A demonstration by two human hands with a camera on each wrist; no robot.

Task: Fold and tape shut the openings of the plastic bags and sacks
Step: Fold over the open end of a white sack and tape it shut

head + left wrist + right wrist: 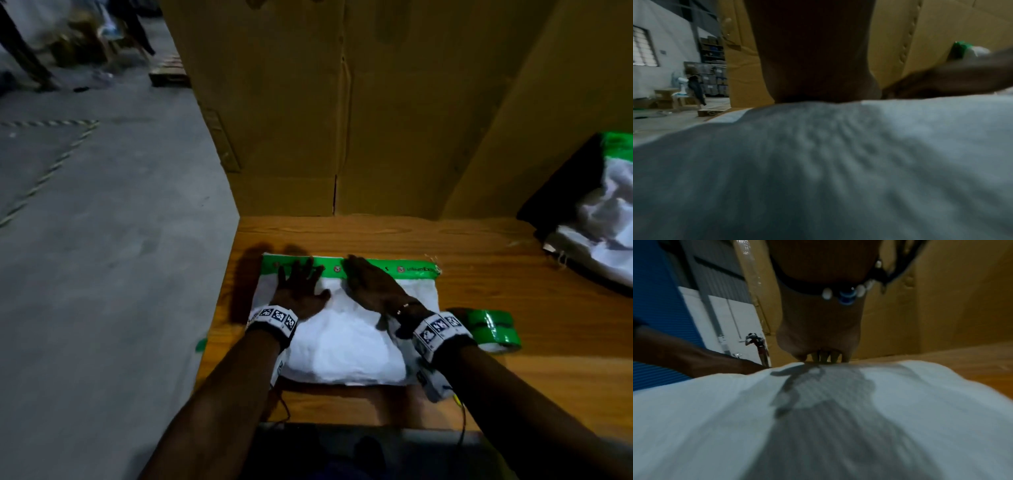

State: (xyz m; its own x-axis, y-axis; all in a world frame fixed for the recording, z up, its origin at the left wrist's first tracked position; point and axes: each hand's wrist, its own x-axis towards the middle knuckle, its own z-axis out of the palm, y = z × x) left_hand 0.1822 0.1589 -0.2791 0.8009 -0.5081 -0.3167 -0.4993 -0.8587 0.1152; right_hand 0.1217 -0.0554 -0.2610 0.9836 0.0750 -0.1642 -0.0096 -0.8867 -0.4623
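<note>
Head view showed the white sack [346, 339] flat on the table [513, 377], green taped edge [376, 265] running left-right at the far side. Left hand [299, 291] and right hand [371, 287], fingers straight, pressed it; tape rolls [493, 329] lay nearer the right.

Marker-printed wristbands [277, 317], beaded bracelet [846, 293], bare forearms.

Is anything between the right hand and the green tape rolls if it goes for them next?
Nothing visible. The right hand lies flat on the white sack, and the green tape rolls sit on the bare wooden table just right of that wrist.
</note>
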